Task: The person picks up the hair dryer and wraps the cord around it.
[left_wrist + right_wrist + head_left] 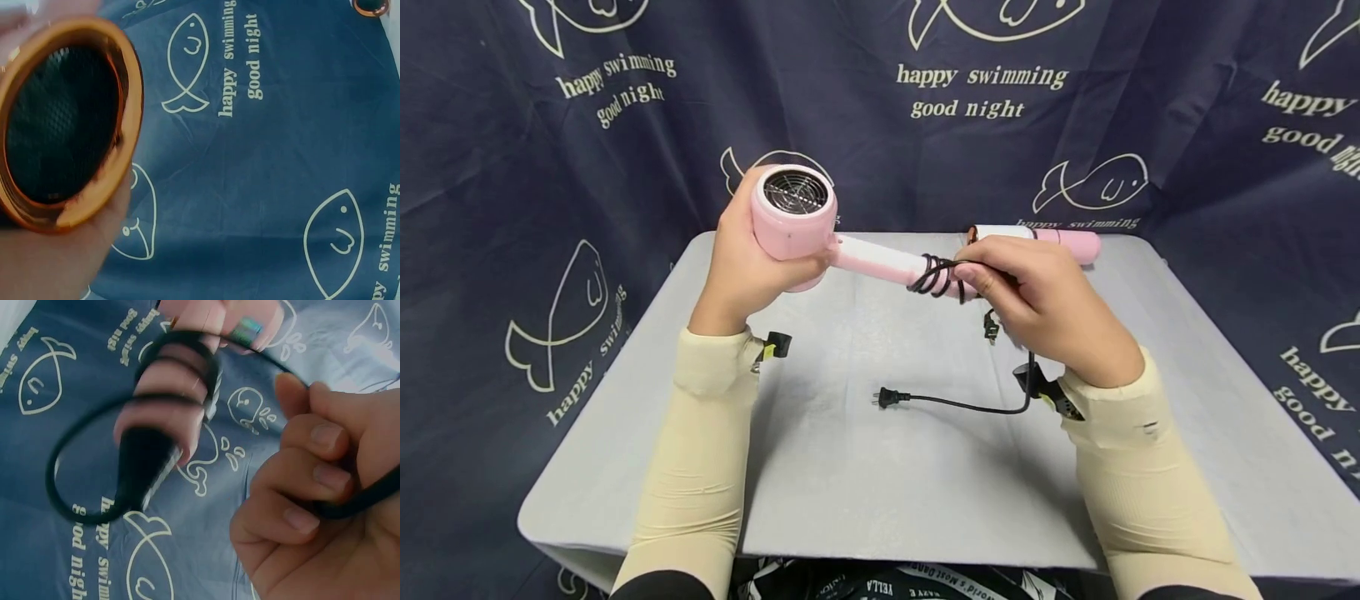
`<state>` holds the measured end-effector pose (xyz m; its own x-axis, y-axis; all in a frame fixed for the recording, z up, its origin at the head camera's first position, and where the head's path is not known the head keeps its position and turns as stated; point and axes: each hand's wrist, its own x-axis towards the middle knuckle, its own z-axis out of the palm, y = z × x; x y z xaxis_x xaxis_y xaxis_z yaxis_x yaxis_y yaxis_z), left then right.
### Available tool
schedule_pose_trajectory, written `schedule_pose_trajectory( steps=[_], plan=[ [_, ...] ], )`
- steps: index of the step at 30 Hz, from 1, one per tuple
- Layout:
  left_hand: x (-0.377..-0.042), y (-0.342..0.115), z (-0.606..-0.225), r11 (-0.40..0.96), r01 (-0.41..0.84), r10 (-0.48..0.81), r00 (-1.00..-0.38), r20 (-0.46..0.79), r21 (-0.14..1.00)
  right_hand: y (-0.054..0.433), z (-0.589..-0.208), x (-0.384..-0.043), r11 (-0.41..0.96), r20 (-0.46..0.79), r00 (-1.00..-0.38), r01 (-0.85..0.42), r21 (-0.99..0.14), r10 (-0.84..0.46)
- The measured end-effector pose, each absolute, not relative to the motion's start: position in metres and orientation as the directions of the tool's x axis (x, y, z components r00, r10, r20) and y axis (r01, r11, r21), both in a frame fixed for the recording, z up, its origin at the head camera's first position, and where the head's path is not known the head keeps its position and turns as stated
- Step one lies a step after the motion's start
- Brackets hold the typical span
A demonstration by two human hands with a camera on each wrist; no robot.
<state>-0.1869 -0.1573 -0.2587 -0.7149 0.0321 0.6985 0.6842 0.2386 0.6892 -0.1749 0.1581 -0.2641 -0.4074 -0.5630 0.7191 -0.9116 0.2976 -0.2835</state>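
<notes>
My left hand (pixel 737 258) grips the round head of a pink and white hair dryer (pixel 793 237), raised over the table with its intake grille facing up. The left wrist view shows the copper-coloured outlet rim (pixel 128 119). The dryer's handle points right, and several turns of black power cord (pixel 934 279) circle its lower end. With thumb and forefinger my right hand (pixel 1045 292) pinches this cord beside the handle; its other fingers curl over a further stretch, as the right wrist view shows. From that hand the cord drops to the table, ending in a two-pin plug (pixel 891 398).
Behind my right hand, at the table's far edge, lies another pink and white appliance (pixel 1071 244), partly hidden. A second black plug (pixel 991 327) is near it. The pale grey table (pixel 850 492) backs onto a dark blue fish-print curtain (pixel 880 142).
</notes>
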Motion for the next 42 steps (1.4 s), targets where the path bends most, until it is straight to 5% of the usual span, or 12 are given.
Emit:
schedule_pose_trajectory(
  steps=[11,20,27,33,38,42],
  plan=[
    [-0.183,-0.165,-0.258,0.045,0.756,0.172,-0.649,0.741,0.653,0.160,-0.268,-0.189,0.167,0.744,-0.344,-0.938,-0.305,-0.573],
    [-0.179,-0.165,-0.257,-0.180,0.731,0.232,-0.619,0.750,0.659,0.155,-0.288,-0.202,0.059,0.661,-0.420,-0.867,-0.495,-0.622],
    [-0.183,-0.156,-0.257,-0.366,0.743,0.206,-0.523,0.827,0.561,0.137,-0.297,-0.199,-0.046,0.586,-0.466,-0.756,-0.653,-0.663],
    [-0.193,-0.156,-0.263,-0.440,0.730,0.079,-0.548,0.833,0.523,0.121,-0.297,-0.190,0.058,0.392,-0.619,-0.579,-0.813,-0.681],
    [-0.195,-0.155,-0.265,-0.424,0.753,-0.135,-0.602,0.787,0.504,0.116,-0.304,-0.190,0.126,0.428,-0.573,-0.688,-0.715,-0.699],
    [-0.192,-0.151,-0.260,-0.315,0.805,-0.291,-0.587,0.756,0.503,0.112,-0.306,-0.190,0.278,0.409,-0.601,-0.736,-0.617,-0.686]
  ],
)
